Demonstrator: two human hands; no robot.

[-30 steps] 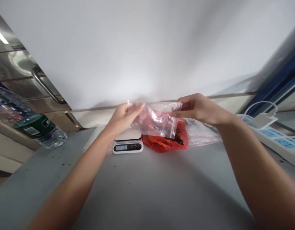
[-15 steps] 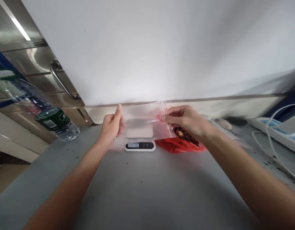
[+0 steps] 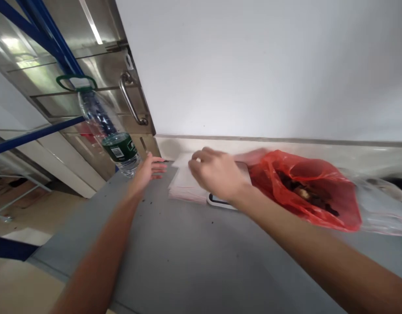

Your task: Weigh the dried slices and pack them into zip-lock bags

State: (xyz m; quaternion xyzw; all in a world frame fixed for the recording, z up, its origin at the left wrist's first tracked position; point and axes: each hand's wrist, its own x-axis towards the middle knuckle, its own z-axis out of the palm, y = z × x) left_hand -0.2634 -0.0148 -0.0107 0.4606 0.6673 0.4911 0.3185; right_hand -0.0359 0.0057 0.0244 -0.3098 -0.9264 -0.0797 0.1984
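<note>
My left hand point(image 3: 150, 169) is open beside the water bottle point(image 3: 120, 146), fingers stretched out and holding nothing. To its right lies a pile of clear zip bags point(image 3: 187, 185) with pink edges. Over that pile, my right hand point(image 3: 217, 172) is closed with its fingertips pinched together and blurred; whether a bag is between them I cannot make out. Beneath the right wrist is the white kitchen scale point(image 3: 223, 202), mostly covered, its display hidden. Right of the scale sits a red plastic bag point(image 3: 346, 203), its mouth open on dark brown dried pieces point(image 3: 310, 194).
The grey table point(image 3: 181, 261) meets a white wall point(image 3: 253, 69) at the back. More clear bags point(image 3: 380, 213) lie at the right. Behind the bottle are a metal door with a handle point(image 3: 131, 100) and a blue frame point(image 3: 40, 133).
The view has swung left. My right hand has moved left from the red bag to the pile; the clear zip bag it held up is no longer seen raised. My left hand has moved to the bottle.
</note>
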